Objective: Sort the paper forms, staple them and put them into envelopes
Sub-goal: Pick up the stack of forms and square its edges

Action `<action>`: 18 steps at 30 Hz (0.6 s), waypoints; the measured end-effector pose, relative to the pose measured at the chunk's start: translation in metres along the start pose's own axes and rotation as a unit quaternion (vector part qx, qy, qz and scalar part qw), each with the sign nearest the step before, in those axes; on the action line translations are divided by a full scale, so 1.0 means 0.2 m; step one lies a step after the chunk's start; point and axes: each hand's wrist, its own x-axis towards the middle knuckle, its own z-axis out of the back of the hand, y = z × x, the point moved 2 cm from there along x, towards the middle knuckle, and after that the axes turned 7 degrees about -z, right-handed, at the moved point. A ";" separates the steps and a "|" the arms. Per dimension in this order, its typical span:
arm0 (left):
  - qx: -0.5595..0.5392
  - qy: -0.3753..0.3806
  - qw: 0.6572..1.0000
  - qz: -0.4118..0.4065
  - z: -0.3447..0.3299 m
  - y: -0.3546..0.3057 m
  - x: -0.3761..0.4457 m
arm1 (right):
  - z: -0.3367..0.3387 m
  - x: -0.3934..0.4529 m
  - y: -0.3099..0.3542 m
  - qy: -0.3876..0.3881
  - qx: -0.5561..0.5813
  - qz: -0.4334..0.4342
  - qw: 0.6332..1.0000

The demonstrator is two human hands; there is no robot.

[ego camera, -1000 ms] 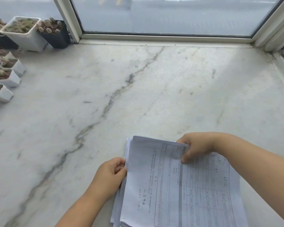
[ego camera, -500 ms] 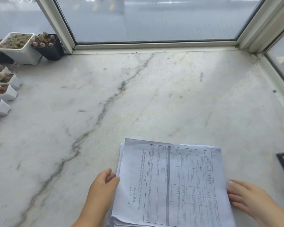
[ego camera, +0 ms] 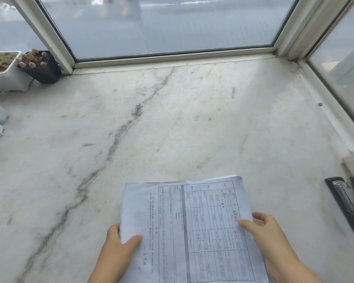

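Left hand [ego camera: 119, 248] gripping the left edge of the stack of paper forms [ego camera: 192, 227], thumb on top; right hand [ego camera: 268, 233] gripping the right edge likewise. Forms at the near middle of the marble counter [ego camera: 172, 129], printed table facing up. Black stapler [ego camera: 345, 203] to the right by the window frame; small plant pots [ego camera: 18, 68] far left.

Two bare hands entered from the lower edge: left hand [ego camera: 119, 248], right hand [ego camera: 268, 233]. Both forearms were uncovered up to the frame edge, so no sleeve showed. Nails were short and unpainted. Nothing was worn on fingers or wrists.
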 end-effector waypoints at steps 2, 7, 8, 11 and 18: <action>-0.062 0.029 0.997 0.018 0.06 0.05 0.02 | -0.02 0.00 0.01 0.027 0.001 -0.009 1.000; -0.205 0.161 0.964 0.060 0.10 0.13 0.06 | -0.07 -0.06 0.03 0.053 -0.034 0.048 0.997; -0.199 0.156 0.967 0.037 0.10 0.13 0.05 | -0.08 -0.06 0.02 0.059 -0.036 0.047 0.997; -0.179 0.074 0.980 -0.049 0.12 0.08 0.04 | -0.08 -0.04 0.03 0.110 0.022 -0.023 0.993; -0.241 -0.032 0.926 -0.289 0.32 -0.30 0.06 | -0.14 -0.20 0.44 0.179 0.152 0.209 0.949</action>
